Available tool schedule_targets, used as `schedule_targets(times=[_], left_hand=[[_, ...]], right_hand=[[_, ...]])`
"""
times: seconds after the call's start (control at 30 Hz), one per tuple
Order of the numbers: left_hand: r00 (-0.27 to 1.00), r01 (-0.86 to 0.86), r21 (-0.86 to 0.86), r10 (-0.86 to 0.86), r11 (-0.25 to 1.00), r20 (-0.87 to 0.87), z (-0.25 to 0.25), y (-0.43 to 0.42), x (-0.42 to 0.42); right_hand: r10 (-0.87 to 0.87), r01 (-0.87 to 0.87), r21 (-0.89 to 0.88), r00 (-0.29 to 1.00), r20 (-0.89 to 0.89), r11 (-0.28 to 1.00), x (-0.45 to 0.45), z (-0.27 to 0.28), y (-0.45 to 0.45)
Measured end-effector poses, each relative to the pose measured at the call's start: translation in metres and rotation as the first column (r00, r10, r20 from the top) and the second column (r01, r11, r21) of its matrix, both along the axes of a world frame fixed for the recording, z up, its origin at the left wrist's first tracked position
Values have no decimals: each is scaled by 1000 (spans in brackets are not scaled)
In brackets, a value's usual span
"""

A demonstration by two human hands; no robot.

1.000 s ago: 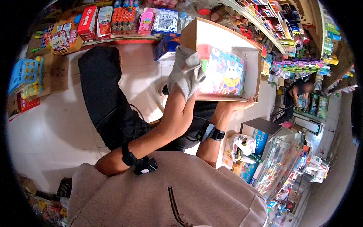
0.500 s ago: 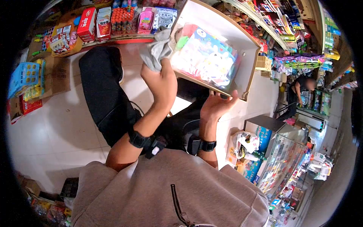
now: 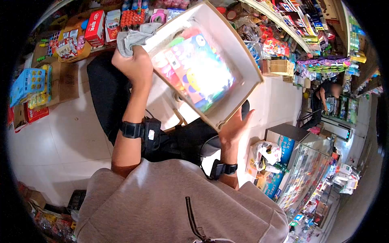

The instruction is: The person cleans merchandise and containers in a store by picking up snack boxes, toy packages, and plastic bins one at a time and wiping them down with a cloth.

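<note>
A tilted open cardboard box (image 3: 248, 65), white inside, holds colourful flat packets (image 3: 194, 69), one with glare on it. At its left corner my left hand (image 3: 134, 65) is closed on a grey cloth (image 3: 135, 38). My right hand (image 3: 235, 128) lies against the box's lower right corner with its fingers spread; the thumb points up and part of the hand is behind the box. Both wrists wear black straps with small devices.
Snack boxes such as a red one (image 3: 95, 28) line the shelf ahead. A blue pack (image 3: 27, 85) lies on cardboard at the left. To the right are a glass display case (image 3: 304, 170), a plastic bag (image 3: 265, 154) and, farther off, a seated person (image 3: 324, 97).
The box has turned and tilted, its near corner swinging left and down. My left hand has moved left with the cloth. My right hand has shifted slightly down along the box.
</note>
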State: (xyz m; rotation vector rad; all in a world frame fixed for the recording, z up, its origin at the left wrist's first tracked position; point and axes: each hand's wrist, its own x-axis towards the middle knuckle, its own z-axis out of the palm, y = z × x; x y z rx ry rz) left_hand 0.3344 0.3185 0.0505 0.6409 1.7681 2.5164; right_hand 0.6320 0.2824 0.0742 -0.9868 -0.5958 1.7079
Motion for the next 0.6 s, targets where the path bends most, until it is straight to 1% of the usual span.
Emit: schedule_targets(times=[0.03, 0.1, 0.13, 0.17, 0.2, 0.23, 0.27, 0.3, 0.37, 0.4, 0.43, 0.5, 0.53, 0.6], left_hand=[[1000, 1, 1, -1, 1000, -1, 2, 0, -2], [999, 40, -39, -41, 998, -8, 7, -1, -6], [999, 40, -39, -41, 998, -9, 11, 0, -7], [997, 66, -75, -68, 995, -23, 15, 1, -6], [995, 91, -111, -95, 990, -36, 19, 2, -3], [988, 149, -93, -151, 984, -20, 20, 5, -1], [985, 162, -142, -169, 977, -37, 24, 7, 3], [981, 172, -192, -186, 966, -55, 32, 10, 8], [962, 201, -341, -250, 918, -108, 28, 15, 12], [961, 249, -315, -275, 916, -41, 35, 12, 19], [958, 228, -315, -270, 921, -95, 32, 15, 19], [952, 234, -307, -282, 922, -123, 35, 17, 19], [953, 234, -310, -281, 922, -117, 33, 17, 17], [958, 237, -243, -267, 941, -103, 24, 22, 8]], right_hand=[[-1, 1, 1, 1000, -1, 1000, 3, 1, 3], [66, -71, 46, 992, 103, 996, 5, -1, 8], [89, -107, 113, 983, 158, 988, 3, -3, 11], [90, -108, 112, 983, 158, 988, 2, -5, 12], [108, -121, 70, 979, 170, 990, 0, -6, 14], [129, -136, 27, 975, 183, 990, -2, -7, 17], [134, -141, 27, 974, 184, 990, -4, -8, 21], [58, -58, -5, 981, 186, 998, -6, -9, 25], [-89, 105, -76, 977, 194, 992, -13, -12, 32], [-88, 94, -36, 987, 137, 995, -20, -9, 36], [-77, 85, -60, 989, 126, 995, -18, -9, 40], [-82, 105, -125, 981, 173, 987, -15, -7, 44], [-80, 104, -128, 981, 179, 986, -13, -4, 41], [-39, 53, -44, 963, 268, 998, -9, 5, 37]])
